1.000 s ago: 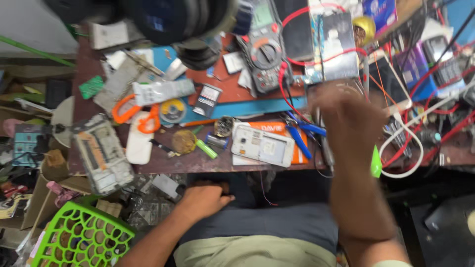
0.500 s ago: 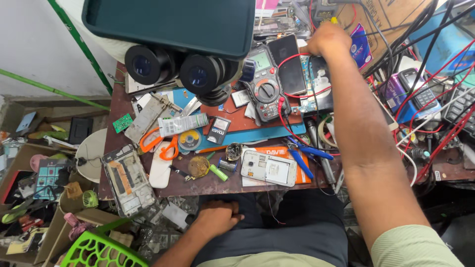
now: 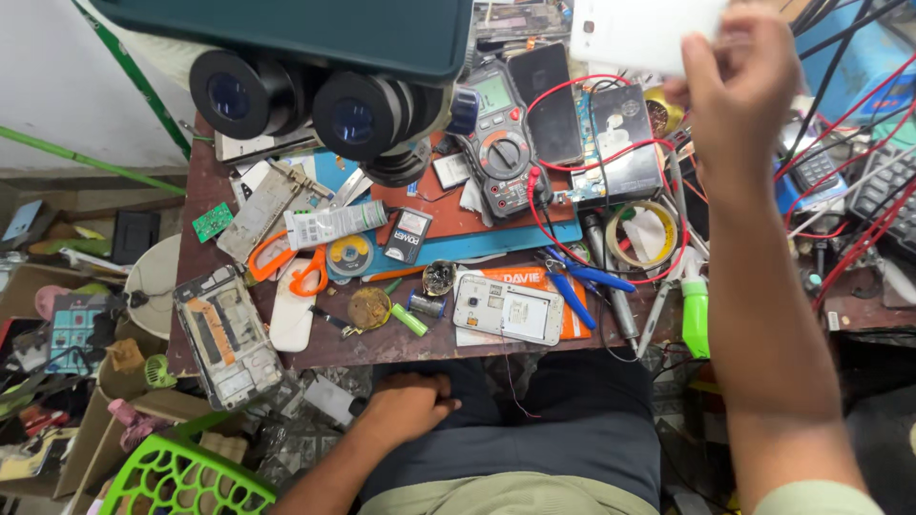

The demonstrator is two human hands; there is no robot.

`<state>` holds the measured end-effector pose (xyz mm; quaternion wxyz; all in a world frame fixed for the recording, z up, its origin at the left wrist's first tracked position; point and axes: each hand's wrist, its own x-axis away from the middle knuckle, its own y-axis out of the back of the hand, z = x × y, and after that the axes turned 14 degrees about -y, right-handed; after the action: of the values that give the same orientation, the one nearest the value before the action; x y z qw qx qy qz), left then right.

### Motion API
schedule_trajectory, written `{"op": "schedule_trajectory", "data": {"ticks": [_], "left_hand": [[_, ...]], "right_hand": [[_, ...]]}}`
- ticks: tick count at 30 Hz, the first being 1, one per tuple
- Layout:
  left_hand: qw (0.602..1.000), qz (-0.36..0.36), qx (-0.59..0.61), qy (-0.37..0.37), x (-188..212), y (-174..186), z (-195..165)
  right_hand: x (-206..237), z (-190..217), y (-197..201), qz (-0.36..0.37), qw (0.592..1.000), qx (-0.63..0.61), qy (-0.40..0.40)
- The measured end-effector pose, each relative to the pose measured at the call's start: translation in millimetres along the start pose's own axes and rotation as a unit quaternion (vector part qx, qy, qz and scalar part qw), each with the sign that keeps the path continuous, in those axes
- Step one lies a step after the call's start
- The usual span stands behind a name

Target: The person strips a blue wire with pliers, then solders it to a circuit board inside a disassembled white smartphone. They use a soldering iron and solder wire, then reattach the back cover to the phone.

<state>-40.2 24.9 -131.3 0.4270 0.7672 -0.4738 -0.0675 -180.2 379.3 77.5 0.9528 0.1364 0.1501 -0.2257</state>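
Wooden and crowded edge to edge, the tabletop (image 3: 315,351) leaves no bare spot, and that is where trouble would likely begin: the right hand (image 3: 739,91) is raised high over the far side with its fingers pinched shut on a flat white phone back cover (image 3: 644,33), and if the grip slips the cover would drop onto the clamp multimeter (image 3: 496,143), the dark phone (image 3: 546,114) beside it or the exposed circuit board (image 3: 620,143) under the red test leads (image 3: 611,86). Those leads loop loosely across the board and down toward the tape roll (image 3: 641,234), so a forearm brought down carelessly could, I judge, snag one and drag the meter or board along. The microscope eyepieces (image 3: 296,100) jut over the near work area and could be knocked by a rising arm. At the front edge an opened white phone (image 3: 508,309) lies partly on an orange packet, close enough to the lip that a nudge might tip it into the lap; the stripped phone frame (image 3: 229,334) at the left corner overhangs likewise. The left hand (image 3: 405,405) rests on the thigh, fingers curled loosely together and holding nothing. As for containers, the green plastic basket (image 3: 181,482) on the floor at lower left shows only its lattice rim; its contents cannot be made out. Cardboard boxes (image 3: 105,381) beside it hold mixed phone scraps.
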Motion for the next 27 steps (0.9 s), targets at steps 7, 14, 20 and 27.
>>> {"op": "schedule_trajectory", "data": {"ticks": [7,14,20,27], "left_hand": [[0.999,-0.019,-0.009,0.027,-0.7,-7.6,13.1],[0.961,-0.263,0.077,0.034,34.0,22.5,-18.2],[0.904,-0.416,0.015,-0.096,36.3,29.8,-43.4],[0.894,-0.333,-0.134,-0.268,13.1,6.8,-43.1]], "right_hand": [[120.1,-28.4,46.2,0.059,0.909,-0.331,-0.245],[212.2,-42.1,70.9,0.075,0.870,-0.383,-0.302],[278.5,-73.4,76.2,0.056,0.891,-0.291,-0.344],[331.0,-91.4,63.9,-0.047,0.870,-0.262,-0.416]]}}
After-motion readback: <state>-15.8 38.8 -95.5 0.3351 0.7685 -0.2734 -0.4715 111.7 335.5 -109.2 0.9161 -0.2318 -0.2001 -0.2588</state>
